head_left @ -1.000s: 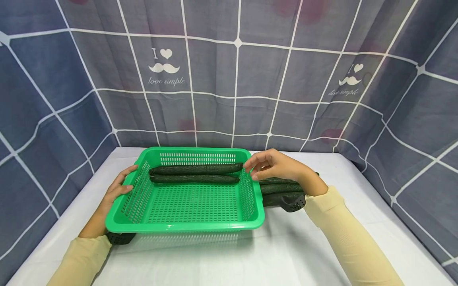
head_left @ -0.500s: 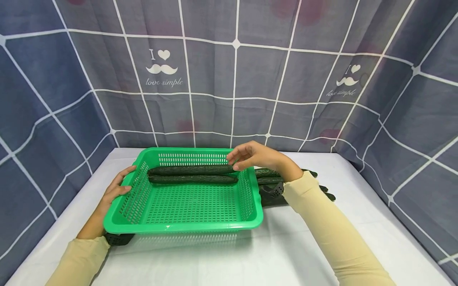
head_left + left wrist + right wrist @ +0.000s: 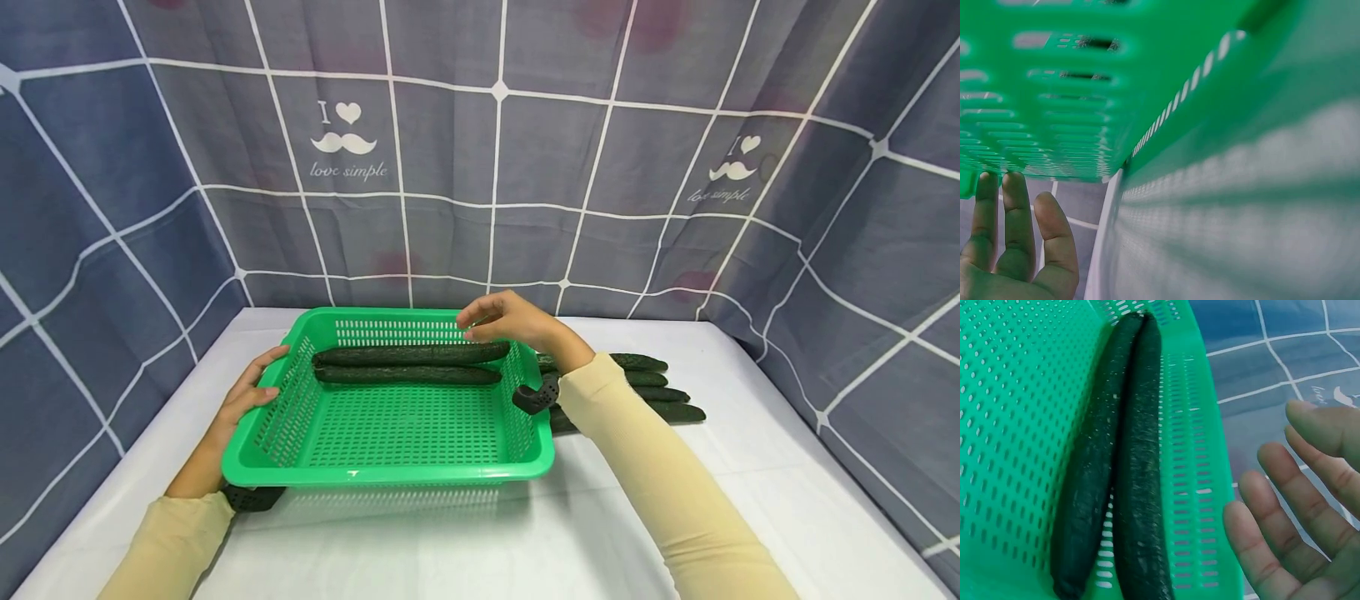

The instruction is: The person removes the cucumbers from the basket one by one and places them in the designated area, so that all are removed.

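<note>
Empty, relaxed right hand (image 3: 510,323) hovers over 2 cucumbers (image 3: 408,364) in the green basket (image 3: 390,467); left hand (image 3: 242,402), fingers straight, steadies its side.

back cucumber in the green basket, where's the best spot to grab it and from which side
Probably around its middle, from above. The long dark green cucumber lies flat along the green perforated plastic basket's far wall, with a second dark cucumber tight against its near side, so only its top is free. The right hand is nearest.
</note>
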